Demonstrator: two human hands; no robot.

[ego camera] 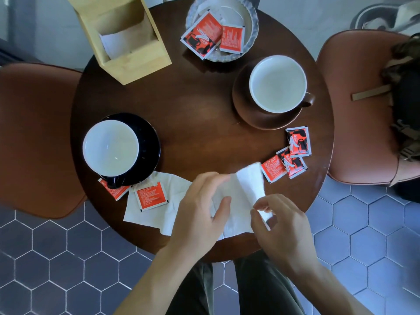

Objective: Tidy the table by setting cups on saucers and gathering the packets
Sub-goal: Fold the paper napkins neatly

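Observation:
A white-lined black cup [110, 147] sits on a black saucer [150, 142] at the left of the round table. A brown cup [277, 84] rests on a brown saucer [244, 105] at the right. Two red packets [212, 34] lie in a pale dish [252, 21] at the back. Three red packets [288, 155] are scattered near the right edge. Another packet [151, 196] lies on a flat napkin [175, 194], and one [114, 191] peeks from under the black saucer. My left hand [200, 208] and my right hand [281, 226] both hold a white napkin [243, 192] at the front edge.
A wooden napkin box [136, 57] stands at the back left of the dark wooden table [195, 105]. Brown chairs flank the table, the left one [34, 137] bare, the right one [359, 121] carrying a dark bag [406, 105]. Hexagonal floor tiles lie below.

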